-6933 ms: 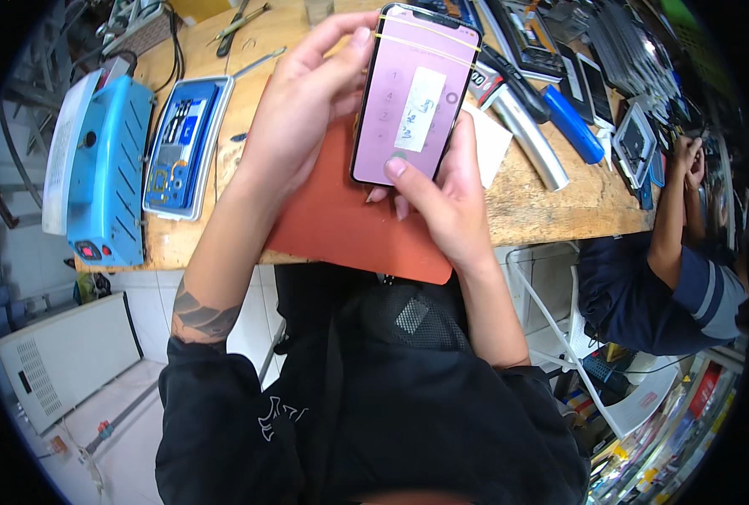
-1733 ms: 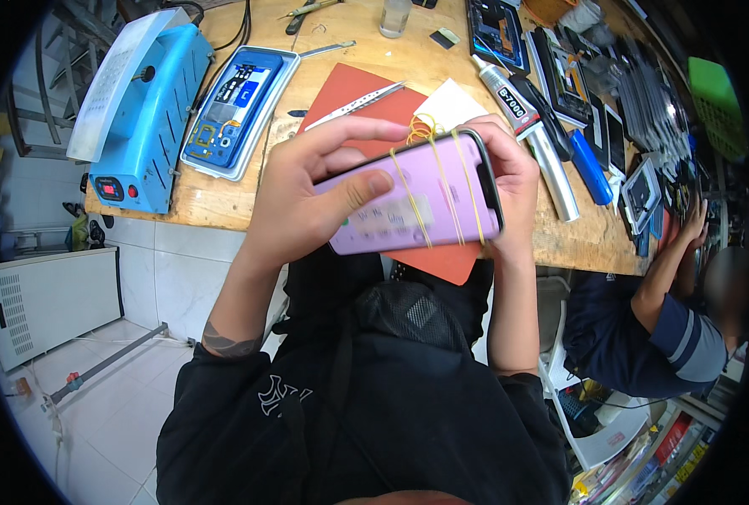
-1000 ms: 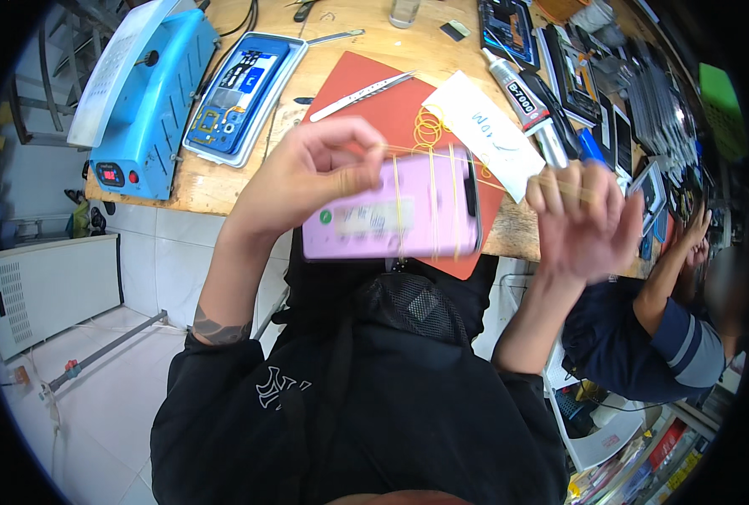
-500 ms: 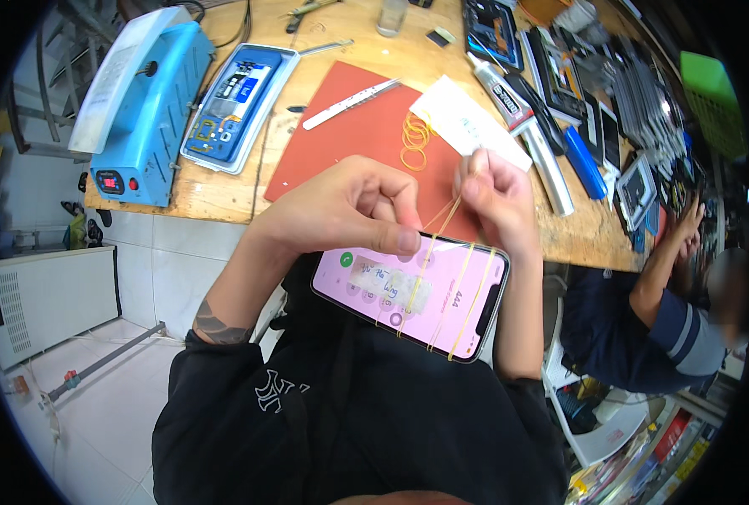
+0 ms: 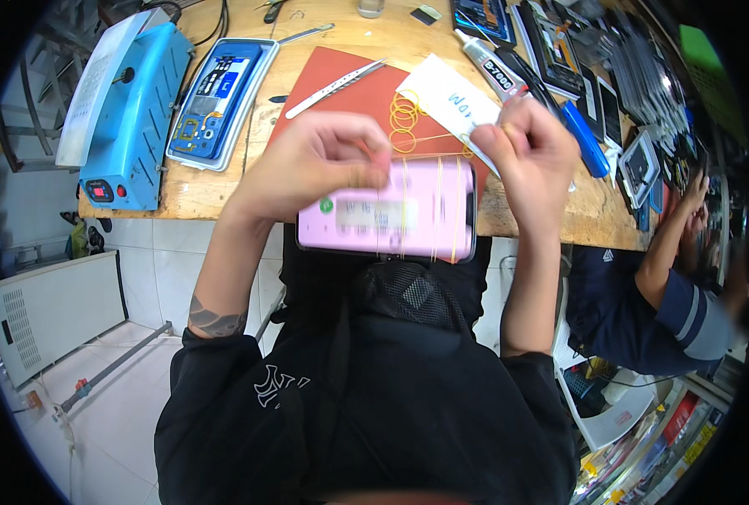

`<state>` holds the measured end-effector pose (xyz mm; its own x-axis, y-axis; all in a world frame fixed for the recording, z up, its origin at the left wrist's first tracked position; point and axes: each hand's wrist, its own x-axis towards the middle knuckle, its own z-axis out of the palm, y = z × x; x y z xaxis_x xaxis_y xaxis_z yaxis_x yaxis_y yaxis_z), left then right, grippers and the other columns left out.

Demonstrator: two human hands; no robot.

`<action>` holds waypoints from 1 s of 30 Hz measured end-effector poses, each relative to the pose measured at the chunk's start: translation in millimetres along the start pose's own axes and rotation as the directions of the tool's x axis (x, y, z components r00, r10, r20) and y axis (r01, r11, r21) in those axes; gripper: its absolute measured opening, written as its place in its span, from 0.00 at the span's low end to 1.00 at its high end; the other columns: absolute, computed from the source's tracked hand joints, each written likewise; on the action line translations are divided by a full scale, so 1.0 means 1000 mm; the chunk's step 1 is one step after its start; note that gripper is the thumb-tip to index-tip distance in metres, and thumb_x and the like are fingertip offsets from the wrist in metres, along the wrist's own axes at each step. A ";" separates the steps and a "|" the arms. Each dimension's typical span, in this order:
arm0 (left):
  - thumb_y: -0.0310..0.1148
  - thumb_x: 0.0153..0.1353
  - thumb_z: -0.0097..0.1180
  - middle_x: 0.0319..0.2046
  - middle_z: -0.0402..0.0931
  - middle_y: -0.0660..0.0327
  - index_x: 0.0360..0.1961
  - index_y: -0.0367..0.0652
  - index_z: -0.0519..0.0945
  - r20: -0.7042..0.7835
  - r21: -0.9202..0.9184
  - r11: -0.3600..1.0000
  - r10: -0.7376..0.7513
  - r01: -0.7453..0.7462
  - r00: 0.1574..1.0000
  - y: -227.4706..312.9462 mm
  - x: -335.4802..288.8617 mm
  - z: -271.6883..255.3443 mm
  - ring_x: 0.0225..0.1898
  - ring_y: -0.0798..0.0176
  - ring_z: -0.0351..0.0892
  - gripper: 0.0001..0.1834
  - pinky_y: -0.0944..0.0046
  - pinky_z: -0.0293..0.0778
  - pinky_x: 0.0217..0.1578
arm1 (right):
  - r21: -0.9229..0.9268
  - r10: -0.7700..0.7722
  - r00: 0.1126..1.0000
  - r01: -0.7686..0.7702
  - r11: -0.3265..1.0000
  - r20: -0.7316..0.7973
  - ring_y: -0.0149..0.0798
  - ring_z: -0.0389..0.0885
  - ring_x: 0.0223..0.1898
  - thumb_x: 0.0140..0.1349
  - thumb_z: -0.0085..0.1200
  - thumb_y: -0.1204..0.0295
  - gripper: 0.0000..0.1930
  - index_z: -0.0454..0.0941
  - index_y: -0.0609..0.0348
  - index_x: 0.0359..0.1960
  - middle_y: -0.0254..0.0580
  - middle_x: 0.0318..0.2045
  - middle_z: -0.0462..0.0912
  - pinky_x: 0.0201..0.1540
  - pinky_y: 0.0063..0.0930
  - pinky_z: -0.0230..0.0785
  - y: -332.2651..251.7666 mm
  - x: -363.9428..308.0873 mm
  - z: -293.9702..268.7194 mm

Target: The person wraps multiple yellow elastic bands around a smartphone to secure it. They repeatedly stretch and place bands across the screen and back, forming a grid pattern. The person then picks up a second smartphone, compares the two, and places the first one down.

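A smartphone (image 5: 353,240) with a lit pink screen and a handwritten paper label is over the near edge of the workbench, above my lap. Several yellow rubber bands (image 5: 434,227) cross its screen toward the right end. My left hand (image 5: 307,168) is closed on the phone's far edge, thumb over the screen side and fingers curled. Raised beyond the phone's right end, my right hand (image 5: 533,151) pinches a rubber band (image 5: 446,136) stretched thin from the phone. My left fingertips are slightly blurred.
Loose rubber bands (image 5: 403,122) and tweezers (image 5: 336,87) lie on a red mat (image 5: 330,69). Nearby are a white card (image 5: 429,82), a glue tube (image 5: 492,69), an opened blue phone (image 5: 210,109) and a blue machine (image 5: 138,126). A co-worker's hand (image 5: 696,202) is at right.
The phone has moved away from my body and lies straighter in view. My right hand has moved outward to the right, drawing the rubber band away from my left hand.
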<state>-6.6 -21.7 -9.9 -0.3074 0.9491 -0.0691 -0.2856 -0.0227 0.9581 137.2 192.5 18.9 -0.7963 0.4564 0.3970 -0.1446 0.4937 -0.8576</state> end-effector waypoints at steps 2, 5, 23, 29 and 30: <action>0.27 0.64 0.69 0.35 0.87 0.62 0.39 0.38 0.84 -0.207 0.102 0.992 0.093 -0.073 0.974 0.003 0.001 -0.011 0.37 0.74 0.85 0.07 0.75 0.79 0.38 | -0.068 -0.152 0.984 0.159 0.985 0.096 0.24 0.67 0.22 0.55 0.75 0.69 0.18 0.73 0.59 0.22 0.29 0.20 0.71 0.25 0.21 0.59 -0.012 -0.019 -0.004; 0.29 0.66 0.68 0.38 0.87 0.59 0.42 0.38 0.84 -0.358 0.032 0.982 0.185 -0.186 0.915 0.001 0.006 -0.013 0.39 0.73 0.86 0.07 0.74 0.80 0.40 | -0.110 -0.228 0.967 0.240 0.964 0.116 0.33 0.76 0.23 0.55 0.71 0.72 0.10 0.83 0.62 0.32 0.40 0.25 0.80 0.32 0.26 0.72 -0.023 -0.051 0.015; 0.12 0.51 0.69 0.38 0.87 0.58 0.61 0.38 0.72 -0.155 0.796 0.604 0.251 -0.030 0.955 0.105 -0.029 -0.011 0.38 0.73 0.86 0.35 0.74 0.79 0.38 | -0.399 -0.081 0.979 0.151 0.905 0.187 0.47 0.79 0.38 0.58 0.66 0.76 0.05 0.83 0.60 0.34 0.43 0.34 0.79 0.43 0.41 0.73 0.026 -0.030 0.046; 0.17 0.55 0.72 0.35 0.87 0.58 0.58 0.37 0.74 -0.250 0.583 0.788 0.405 -0.198 0.879 0.063 0.004 -0.009 0.37 0.71 0.87 0.30 0.74 0.81 0.39 | -0.558 -0.131 0.983 0.179 0.810 0.125 0.52 0.78 0.41 0.64 0.58 0.78 0.04 0.75 0.64 0.37 0.50 0.39 0.78 0.44 0.42 0.72 0.026 -0.028 0.046; 0.18 0.56 0.72 0.36 0.87 0.57 0.57 0.36 0.74 -0.303 0.480 0.845 0.413 -0.236 0.859 0.051 0.006 -0.006 0.38 0.70 0.87 0.28 0.73 0.81 0.40 | -0.508 -0.124 0.990 0.138 0.850 0.063 0.52 0.79 0.40 0.65 0.57 0.78 0.04 0.75 0.64 0.37 0.50 0.38 0.77 0.43 0.41 0.72 0.026 -0.026 0.041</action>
<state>-27.9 -19.3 37.2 -0.6570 0.7106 0.2517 0.2670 -0.0929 0.9592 130.1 163.5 -26.9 -0.8075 0.3446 0.4787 0.0657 0.8591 -0.5076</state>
